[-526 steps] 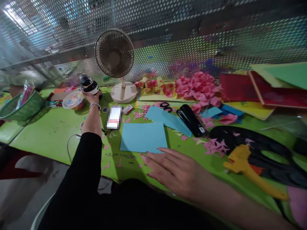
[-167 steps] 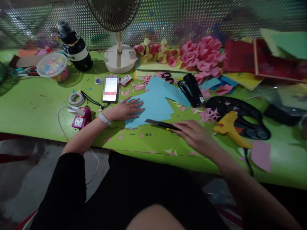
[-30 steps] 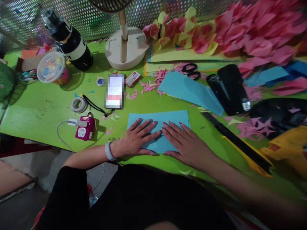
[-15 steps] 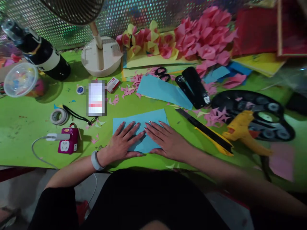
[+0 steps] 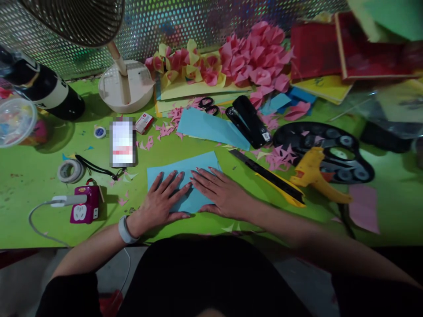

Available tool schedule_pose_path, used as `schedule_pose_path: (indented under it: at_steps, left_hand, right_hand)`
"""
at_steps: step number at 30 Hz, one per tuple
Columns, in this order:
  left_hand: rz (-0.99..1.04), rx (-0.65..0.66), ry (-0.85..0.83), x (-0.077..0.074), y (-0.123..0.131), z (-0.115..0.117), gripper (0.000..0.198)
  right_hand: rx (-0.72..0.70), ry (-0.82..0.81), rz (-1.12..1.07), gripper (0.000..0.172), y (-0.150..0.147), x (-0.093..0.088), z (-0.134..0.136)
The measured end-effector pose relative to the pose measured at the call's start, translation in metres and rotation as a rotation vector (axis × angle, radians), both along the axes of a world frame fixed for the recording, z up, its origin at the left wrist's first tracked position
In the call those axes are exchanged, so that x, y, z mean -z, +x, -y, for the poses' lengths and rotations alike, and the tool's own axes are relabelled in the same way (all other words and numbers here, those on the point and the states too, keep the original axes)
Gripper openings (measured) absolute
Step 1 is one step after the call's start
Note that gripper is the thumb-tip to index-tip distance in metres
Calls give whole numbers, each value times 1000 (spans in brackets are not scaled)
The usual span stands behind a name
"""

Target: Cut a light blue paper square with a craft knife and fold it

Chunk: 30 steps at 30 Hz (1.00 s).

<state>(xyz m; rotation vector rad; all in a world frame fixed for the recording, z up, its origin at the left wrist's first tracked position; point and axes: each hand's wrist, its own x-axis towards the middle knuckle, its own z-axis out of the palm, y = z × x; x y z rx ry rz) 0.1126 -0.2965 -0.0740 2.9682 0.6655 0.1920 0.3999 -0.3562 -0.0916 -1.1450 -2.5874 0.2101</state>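
Observation:
A sheet of light blue paper [image 5: 183, 165] lies on the green table [image 5: 109, 231] in front of me. My left hand [image 5: 161, 198] rests flat on its left part, fingers spread. On the right part lies my right hand [image 5: 223, 193], also flat with fingers stretched out; the two index fingers nearly meet. Beyond the hands is another blue paper piece [image 5: 211, 127], beside a black stapler [image 5: 251, 121] and black-handled scissors [image 5: 208, 105]. A yellow utility knife [image 5: 271, 178] with its blade out lies right of my right hand.
Farther right are a yellow glue gun [image 5: 313, 174] and a black palette [image 5: 357, 169]. Pink paper flowers [image 5: 254, 57] are heaped at the back. On the left are a phone [image 5: 122, 141], a tape roll [image 5: 70, 171], a purple power adapter [image 5: 85, 204], a fan [image 5: 125, 88] and a bottle [image 5: 49, 92].
The whole view has shifted, so the table's things sit farther left and more shows at the right. Both hands stay flat on the blue paper, with no clear movement against it.

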Motion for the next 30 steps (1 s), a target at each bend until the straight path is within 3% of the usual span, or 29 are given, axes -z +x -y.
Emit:
schedule_pose_path:
  at_steps: [9,14,22,30]
  left_hand:
    - [-14,12,-31,-1,-1,-1,108]
    - [-48,52,-51,-6,-7,-7,113]
    - [-128,4,-50,-28,-44,-3,120]
    - [-107,-44,-25,-24,-76,4,121]
  right_hand:
    - [9,28,58,82,0,3,0]
    - [36,35,66,95,11,6,6]
    - [104,73,113,97,44,7,24]
    - [69,113,137,98,65,12,28]
